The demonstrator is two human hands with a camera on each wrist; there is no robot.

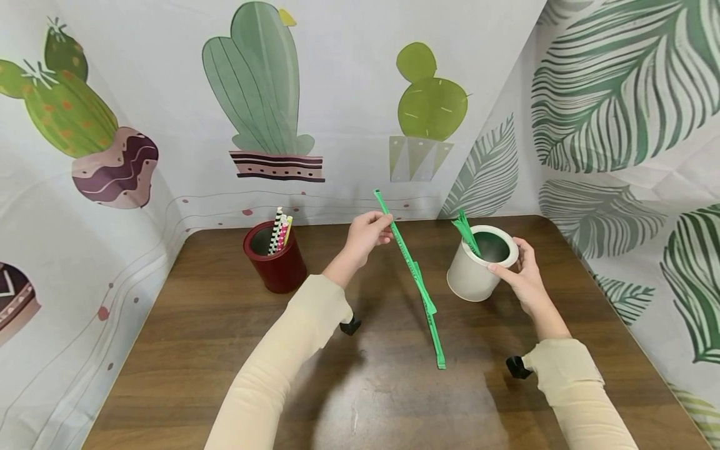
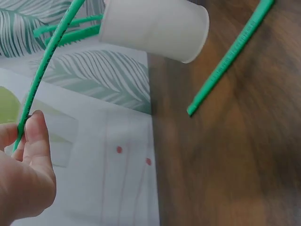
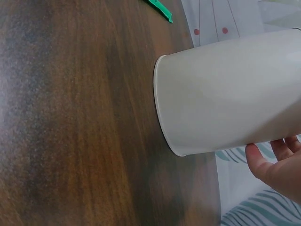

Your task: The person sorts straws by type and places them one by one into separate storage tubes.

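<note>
My left hand [image 1: 368,234] pinches a long, thin green wrapped straw [image 1: 400,240] with small dark print, near its upper end. The held straw slants down over the table, in front of a second green straw [image 1: 436,344]; the left wrist view shows this other straw [image 2: 233,52] lying on the wood. To the right, my right hand [image 1: 523,275] grips the rim of a white round canister [image 1: 469,278], thumb at the front and fingers along its side. Several green straws [image 1: 465,231] lean out of the canister's left side. Its bottom is hidden.
On the left of the brown wooden table [image 1: 214,350] stands a dark red canister [image 1: 278,272] holding several patterned sticks [image 1: 279,234], striped and dotted. A cloth backdrop [image 1: 349,106] with cactus and leaf prints hangs behind the table and along its sides.
</note>
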